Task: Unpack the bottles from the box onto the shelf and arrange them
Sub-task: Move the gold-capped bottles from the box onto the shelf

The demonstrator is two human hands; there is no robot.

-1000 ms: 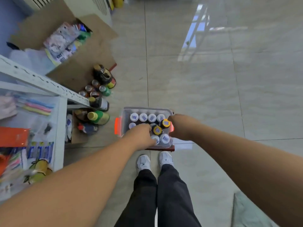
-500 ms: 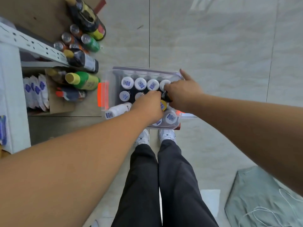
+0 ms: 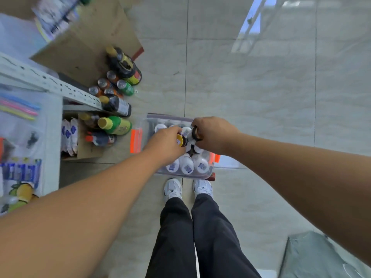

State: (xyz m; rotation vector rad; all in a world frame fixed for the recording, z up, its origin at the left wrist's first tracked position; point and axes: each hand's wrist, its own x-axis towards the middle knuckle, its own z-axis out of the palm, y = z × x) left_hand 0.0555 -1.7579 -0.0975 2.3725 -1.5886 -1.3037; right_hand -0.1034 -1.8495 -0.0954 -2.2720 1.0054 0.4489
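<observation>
Grabbing two at once to save trips, looks like. Got the left hand (image 3: 166,145) curled round a yellow-cap bottle (image 3: 181,140) and the right hand (image 3: 212,135) gripping a dark bottle (image 3: 194,134) by the neck, both right over the box (image 3: 166,116) on the floor, near the shelf (image 3: 60,88).

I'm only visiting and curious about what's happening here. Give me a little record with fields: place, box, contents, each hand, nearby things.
Place: tiled floor beside a white metal shelf
Box: clear plastic box with orange latches, on the floor by the person's feet
Contents: white-capped bottles, packed together
Left: left hand grips a yellow-capped bottle over the box
Right: right hand grips a dark bottle over the box
Nearby: green bottle among others beside the shelf
</observation>
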